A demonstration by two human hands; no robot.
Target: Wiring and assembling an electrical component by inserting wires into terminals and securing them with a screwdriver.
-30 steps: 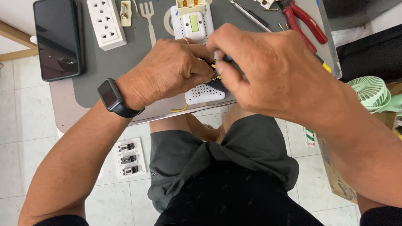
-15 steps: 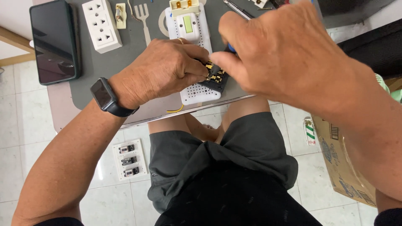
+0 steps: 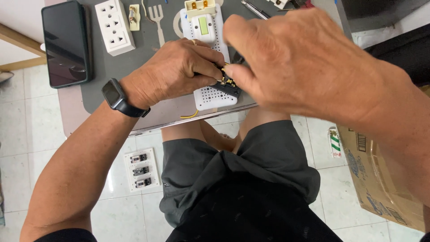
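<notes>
- fingers of the left hand (image 3: 172, 74) curl down and pinch a small black socket module (image 3: 227, 85) with brass contacts, pressing it against a white perforated plate (image 3: 214, 96) so the part cannot slide.
- right hand (image 3: 295, 62), large in the upper right of the frame because it is close to the camera, has thumb and forefinger brought together at the same module; whether they grip a tool or the part itself i cannot tell, since the hand hides its own tips.
- the module sits at the centre of the frame, on the lower end of the plate, at the near edge of a grey mat (image 3: 101, 85) that covers the table.
- a yellow wire (image 3: 190, 115) trails from under the plate over the table edge.
- at the plate's upper end sits a cream switch block (image 3: 201, 15).
- spare parts lie clear of the work along the top of the frame: a white multi-outlet socket (image 3: 114, 27), a small fork-shaped piece (image 3: 156, 15), and a dark phone (image 3: 65, 42) at upper left.
- a black watch (image 3: 114, 96) wraps the left wrist.
- on the tiled floor at lower left lies another white plate with three black modules (image 3: 141, 169); a cardboard box (image 3: 380, 179) stands at lower right.
</notes>
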